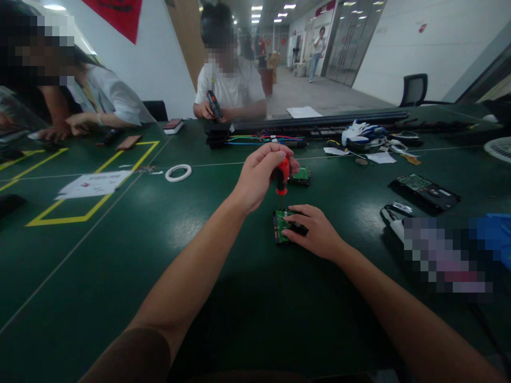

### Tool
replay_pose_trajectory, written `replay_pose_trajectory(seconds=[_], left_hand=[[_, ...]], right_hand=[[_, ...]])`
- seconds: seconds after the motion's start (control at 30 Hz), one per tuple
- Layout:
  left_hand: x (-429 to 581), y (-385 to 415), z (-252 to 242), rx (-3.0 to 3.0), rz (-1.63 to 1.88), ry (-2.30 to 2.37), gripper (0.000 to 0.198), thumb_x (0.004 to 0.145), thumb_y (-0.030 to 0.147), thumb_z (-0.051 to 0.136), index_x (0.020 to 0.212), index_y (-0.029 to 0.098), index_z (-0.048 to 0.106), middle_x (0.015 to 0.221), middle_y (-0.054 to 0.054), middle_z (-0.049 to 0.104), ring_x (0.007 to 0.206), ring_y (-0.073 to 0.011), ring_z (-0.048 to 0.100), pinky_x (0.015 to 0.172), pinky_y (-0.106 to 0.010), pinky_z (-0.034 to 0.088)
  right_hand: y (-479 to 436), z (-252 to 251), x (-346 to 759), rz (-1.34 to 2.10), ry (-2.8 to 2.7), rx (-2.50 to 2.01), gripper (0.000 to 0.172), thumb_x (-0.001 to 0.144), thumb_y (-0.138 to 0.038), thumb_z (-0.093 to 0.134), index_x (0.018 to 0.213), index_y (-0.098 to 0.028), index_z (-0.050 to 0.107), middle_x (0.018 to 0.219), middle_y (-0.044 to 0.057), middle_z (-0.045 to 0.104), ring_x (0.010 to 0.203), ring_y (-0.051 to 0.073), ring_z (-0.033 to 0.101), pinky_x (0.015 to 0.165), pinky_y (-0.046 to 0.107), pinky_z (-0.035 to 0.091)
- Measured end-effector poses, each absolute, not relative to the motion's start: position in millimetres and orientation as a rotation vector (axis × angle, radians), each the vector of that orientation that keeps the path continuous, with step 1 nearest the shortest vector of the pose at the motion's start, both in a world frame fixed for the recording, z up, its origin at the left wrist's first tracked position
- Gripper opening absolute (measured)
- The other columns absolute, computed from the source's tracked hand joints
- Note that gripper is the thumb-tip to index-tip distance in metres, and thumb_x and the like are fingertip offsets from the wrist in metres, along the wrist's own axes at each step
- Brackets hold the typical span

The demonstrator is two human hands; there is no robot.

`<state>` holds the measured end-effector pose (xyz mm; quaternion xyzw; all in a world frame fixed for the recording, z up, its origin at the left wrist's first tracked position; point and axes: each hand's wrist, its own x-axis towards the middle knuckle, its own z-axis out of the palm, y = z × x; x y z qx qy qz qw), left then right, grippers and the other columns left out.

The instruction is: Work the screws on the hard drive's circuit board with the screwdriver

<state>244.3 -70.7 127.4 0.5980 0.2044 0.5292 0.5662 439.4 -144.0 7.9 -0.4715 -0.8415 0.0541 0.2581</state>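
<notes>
A red and black screwdriver stands upright in my left hand, whose fingers are wrapped round its handle. Its thin shaft points down to the top edge of a hard drive with a green circuit board facing up. My right hand lies over the right part of that drive, fingers spread on the board, partly hiding it. Whether the screwdriver tip touches a screw is too small to tell. Just behind my left hand is a second green-boarded drive, partly covered by the fingers.
Another drive lies at the right on the green table. A white tape roll and a paper sheet are at the left. Cables and gloves lie farther back. People sit across and at the left.
</notes>
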Motion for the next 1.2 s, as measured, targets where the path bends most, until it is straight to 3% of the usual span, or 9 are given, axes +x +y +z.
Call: replay_pose_trajectory(seconds=[0.27,0.5,0.63,0.9,1.2], left_hand=[[248.0,-69.8,125.8,1.310,1.222,0.455,0.011,0.098,0.028,0.048,0.091,0.022,0.054,0.076,0.000,0.065,0.071,-0.0139,0.067,0.072,-0.029,0.059],[249.4,-72.8,123.3,1.403,1.208,0.499,0.026,0.096,0.043,0.068,0.092,0.022,0.053,0.081,0.002,0.066,0.070,-0.0090,0.065,0.067,-0.022,0.054],[248.9,-73.2,123.5,1.405,1.198,0.543,0.031,0.096,0.048,0.068,0.092,0.022,0.051,0.085,0.000,0.068,0.074,-0.0103,0.068,0.065,-0.021,0.054],[245.5,-65.9,121.2,1.489,1.277,0.511,0.025,0.098,0.045,0.068,0.091,0.023,0.058,0.068,0.003,0.059,0.070,-0.0111,0.064,0.064,-0.022,0.053],[242.8,-67.2,123.5,1.571,1.250,0.525,0.027,0.096,0.050,0.069,0.091,0.023,0.070,0.075,0.001,0.062,0.062,-0.0106,0.059,0.056,-0.023,0.050]], right_hand=[[-143.3,6.3,439.6,0.136,-2.276,-1.270,0.031,0.095,-0.047,0.071,0.120,-0.028,0.074,0.140,0.009,0.067,0.131,0.031,0.062,0.113,0.059,0.046],[-144.3,8.4,438.5,0.144,-2.272,-1.264,0.031,0.096,-0.046,0.070,0.120,-0.028,0.075,0.141,0.009,0.067,0.131,0.031,0.062,0.113,0.060,0.046],[-144.5,9.3,437.9,0.147,-2.275,-1.266,0.031,0.096,-0.046,0.070,0.120,-0.028,0.075,0.140,0.009,0.067,0.130,0.032,0.062,0.113,0.059,0.047],[-144.8,10.0,438.1,0.140,-2.274,-1.269,0.033,0.095,-0.047,0.071,0.119,-0.026,0.075,0.139,0.011,0.067,0.130,0.031,0.063,0.113,0.059,0.047],[-144.2,6.7,438.4,0.132,-2.267,-1.275,0.031,0.096,-0.047,0.071,0.121,-0.029,0.075,0.141,0.009,0.067,0.131,0.032,0.062,0.113,0.061,0.046]])
